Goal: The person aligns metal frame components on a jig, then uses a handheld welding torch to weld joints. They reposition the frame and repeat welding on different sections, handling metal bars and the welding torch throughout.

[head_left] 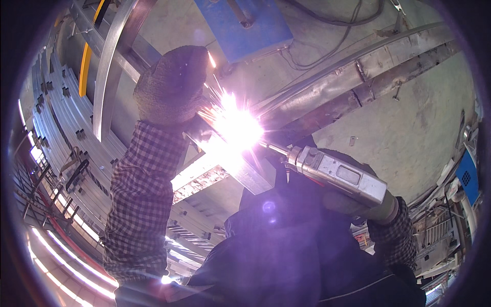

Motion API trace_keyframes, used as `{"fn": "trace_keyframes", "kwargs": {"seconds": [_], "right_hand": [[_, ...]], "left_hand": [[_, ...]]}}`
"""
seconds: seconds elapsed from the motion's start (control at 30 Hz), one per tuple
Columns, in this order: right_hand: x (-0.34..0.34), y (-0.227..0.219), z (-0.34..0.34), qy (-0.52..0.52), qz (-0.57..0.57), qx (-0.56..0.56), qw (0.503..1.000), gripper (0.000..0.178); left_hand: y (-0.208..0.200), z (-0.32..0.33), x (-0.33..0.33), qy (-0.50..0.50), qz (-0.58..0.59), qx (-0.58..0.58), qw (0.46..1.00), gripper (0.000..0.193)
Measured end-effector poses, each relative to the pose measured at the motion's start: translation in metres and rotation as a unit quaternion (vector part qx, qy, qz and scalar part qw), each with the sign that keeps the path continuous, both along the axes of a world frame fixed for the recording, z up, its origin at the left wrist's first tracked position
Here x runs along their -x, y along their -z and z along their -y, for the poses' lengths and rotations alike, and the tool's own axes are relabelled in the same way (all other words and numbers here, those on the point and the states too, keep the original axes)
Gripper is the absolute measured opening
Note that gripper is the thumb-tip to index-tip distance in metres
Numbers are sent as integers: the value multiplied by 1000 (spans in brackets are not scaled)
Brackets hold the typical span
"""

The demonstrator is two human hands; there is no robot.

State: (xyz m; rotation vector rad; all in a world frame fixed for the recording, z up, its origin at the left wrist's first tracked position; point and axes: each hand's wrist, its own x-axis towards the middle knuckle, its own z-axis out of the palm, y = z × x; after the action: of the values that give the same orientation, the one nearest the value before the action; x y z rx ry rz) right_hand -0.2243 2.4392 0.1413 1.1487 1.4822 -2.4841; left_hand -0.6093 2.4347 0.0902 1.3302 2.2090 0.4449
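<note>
Your right gloved hand (340, 202) clamped round the silver torch (365, 188); left gloved hand (171, 84) apart from it, grip can't be told | torch right of the glare (237, 130), likely rigid, weighty: hold the rear body, off the nozzle (276, 148) | metal bar (254, 178) probably stiff, hot | blue box (261, 36) beyond

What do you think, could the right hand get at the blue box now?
Probably not: the right hand holds the torch, and beams lie between it and the blue box.

glossy metal torch (343, 175), rough cloth glove (171, 84)
</note>
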Motion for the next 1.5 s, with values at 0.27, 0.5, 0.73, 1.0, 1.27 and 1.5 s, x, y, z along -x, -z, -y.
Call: {"fn": "trace_keyframes", "kwargs": {"seconds": [0.27, 0.5, 0.73, 1.0, 1.27, 1.5], "right_hand": [[-7, 0, 0, -21, -24, 0, 999, 65], [-11, -1, -2, -73, -22, -36, 996, 57], [-11, -3, 3, 67, 17, 152, 986, 65], [-29, 0, 18, 22, 30, 14, 999, 76], [-60, -23, 115, 69, 151, -111, 980, 73], [-36, -83, 240, 214, 174, -109, 955, 39]], "left_hand": [[8, 6, 4, -69, 154, -71, 983, 28], [28, 8, 15, 45, 125, -255, 958, 23], [23, 13, 11, 104, -60, -193, 974, 23], [18, 10, 6, 18, -4, -174, 985, 33], [13, 11, 7, 27, 20, -144, 989, 31], [-27, 104, 22, -28, 179, -276, 944, 38]]}}
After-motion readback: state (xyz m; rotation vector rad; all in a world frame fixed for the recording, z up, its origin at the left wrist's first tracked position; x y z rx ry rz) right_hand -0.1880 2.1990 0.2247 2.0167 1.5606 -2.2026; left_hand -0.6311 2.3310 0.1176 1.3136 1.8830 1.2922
